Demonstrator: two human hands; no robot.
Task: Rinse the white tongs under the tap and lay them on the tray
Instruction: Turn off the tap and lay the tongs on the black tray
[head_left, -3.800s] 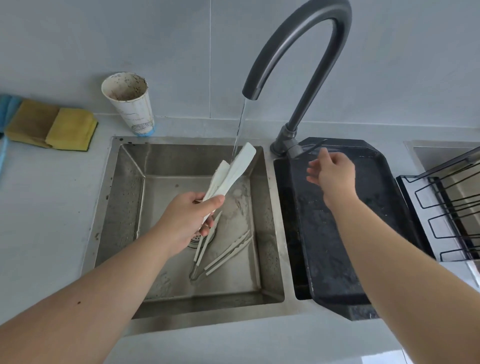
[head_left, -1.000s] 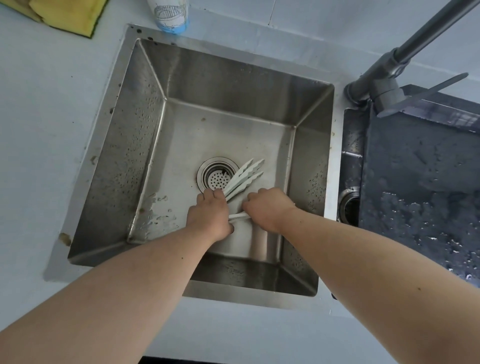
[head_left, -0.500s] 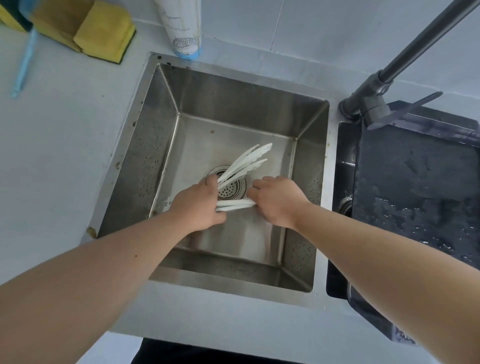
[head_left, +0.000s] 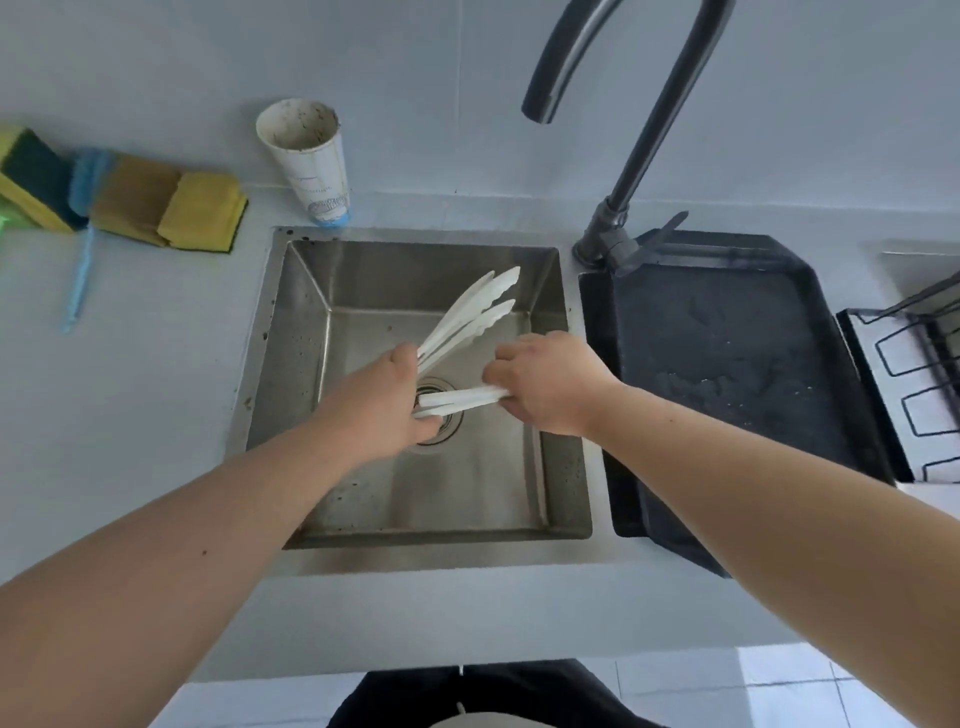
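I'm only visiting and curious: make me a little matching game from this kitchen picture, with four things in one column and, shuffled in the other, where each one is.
Things:
1. paper cup
2. yellow sponges
3. black tray
4. white tongs

Places:
A. held by the left hand and right hand above the sink
B. on the counter, far left by the wall
C. right of the sink, wet with droplets
D. standing just behind the sink's back edge

Pairs: 1-D, 2-B, 3-C, 4-A
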